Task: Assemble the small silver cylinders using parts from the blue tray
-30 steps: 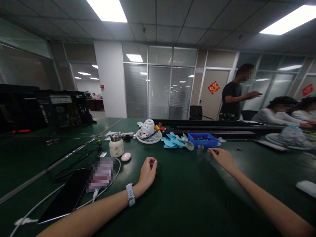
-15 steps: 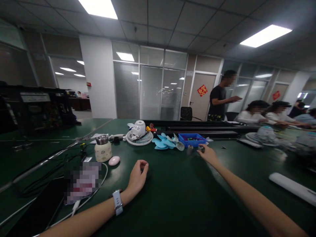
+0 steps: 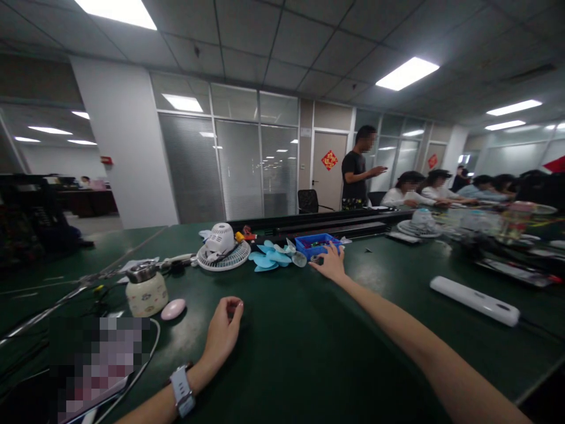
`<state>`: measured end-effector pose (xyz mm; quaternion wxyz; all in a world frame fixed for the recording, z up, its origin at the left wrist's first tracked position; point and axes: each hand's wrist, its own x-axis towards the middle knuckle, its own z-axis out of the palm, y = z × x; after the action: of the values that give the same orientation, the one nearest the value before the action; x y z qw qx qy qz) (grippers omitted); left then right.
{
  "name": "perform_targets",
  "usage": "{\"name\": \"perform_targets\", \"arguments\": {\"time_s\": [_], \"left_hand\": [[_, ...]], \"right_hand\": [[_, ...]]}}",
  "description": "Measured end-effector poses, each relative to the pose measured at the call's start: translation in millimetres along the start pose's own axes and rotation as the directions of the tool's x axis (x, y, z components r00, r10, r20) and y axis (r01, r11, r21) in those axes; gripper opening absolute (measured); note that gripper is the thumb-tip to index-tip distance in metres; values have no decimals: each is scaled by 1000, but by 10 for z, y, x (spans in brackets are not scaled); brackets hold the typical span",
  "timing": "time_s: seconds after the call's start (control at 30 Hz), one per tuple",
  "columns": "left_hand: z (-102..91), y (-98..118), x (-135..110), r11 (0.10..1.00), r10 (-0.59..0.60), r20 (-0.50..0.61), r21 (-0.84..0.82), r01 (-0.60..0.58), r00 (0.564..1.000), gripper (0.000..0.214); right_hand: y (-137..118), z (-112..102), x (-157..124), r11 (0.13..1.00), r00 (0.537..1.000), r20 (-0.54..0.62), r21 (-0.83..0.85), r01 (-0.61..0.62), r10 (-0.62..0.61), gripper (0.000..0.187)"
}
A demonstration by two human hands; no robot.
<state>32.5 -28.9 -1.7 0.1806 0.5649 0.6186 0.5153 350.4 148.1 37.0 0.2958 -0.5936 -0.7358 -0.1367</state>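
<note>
My right hand point(image 3: 330, 263) reaches out to the front of a blue tray point(image 3: 304, 249) of small dark parts. Its thumb and forefinger close around a small grey metal cylinder point(image 3: 315, 258), while the other fingers spread upward over the tray's front edge. A second cylinder is not visible now; the hand may cover it. Nearer to me, my left hand point(image 3: 223, 330) rests on the green table with its fingers curled toward the thumb and nothing visible in them. Light blue fan blades point(image 3: 270, 257) lie just left of the tray.
A white fan head on its round grille point(image 3: 226, 259) stands left of the blades. Near my left arm are a cream jar point(image 3: 146, 294), a pink oval object point(image 3: 173, 309) and cables. A white bar-shaped device point(image 3: 474, 300) lies at right. Several people are across the table.
My view has turned right. My right hand has shifted left along the tray, from the right-hand cylinder to the left-hand one. My left hand keeps its curled pose.
</note>
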Motion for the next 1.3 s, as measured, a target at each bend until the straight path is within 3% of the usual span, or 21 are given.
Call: {"name": "perform_targets", "arguments": {"time_s": [0.13,0.23,0.3,0.4,0.57,0.7,0.83,1.07,1.2,1.3], "left_hand": [[-3,67,-32,1000,29,55,9,-30,998,37],[-36,200,-102,993,101,108,48,-106,989,38],[-64,301,-155,979,177,136,74,-188,975,38],[-88,408,-210,960,256,188,69,-273,948,36],[-39,400,-155,957,280,210,15,-289,937,30],[37,405,-53,972,233,177,-1,-236,956,27],[18,451,-28,953,296,165,19,-303,941,25],[-105,389,-49,957,266,125,83,-278,956,27],[-53,453,-17,952,265,199,101,-288,944,33],[-7,506,9,942,271,241,133,-309,932,27]], "right_hand": [[-445,-165,-340,946,982,0,269,182,-188,42],[-922,-300,-664,818,917,31,466,338,-397,40],[-1186,-351,-837,740,882,29,556,377,-471,36],[-1399,-332,-995,662,883,14,668,341,-469,31],[-1438,-214,-1044,610,924,54,766,205,-378,27],[-1441,-201,-1029,580,925,65,795,179,-373,31],[-1452,-224,-1044,559,927,61,811,170,-371,33],[-1466,-292,-1048,609,919,100,775,169,-382,37],[-1466,-301,-1049,629,919,112,759,167,-379,33],[-1463,-292,-1054,630,919,114,759,165,-378,31]]}}
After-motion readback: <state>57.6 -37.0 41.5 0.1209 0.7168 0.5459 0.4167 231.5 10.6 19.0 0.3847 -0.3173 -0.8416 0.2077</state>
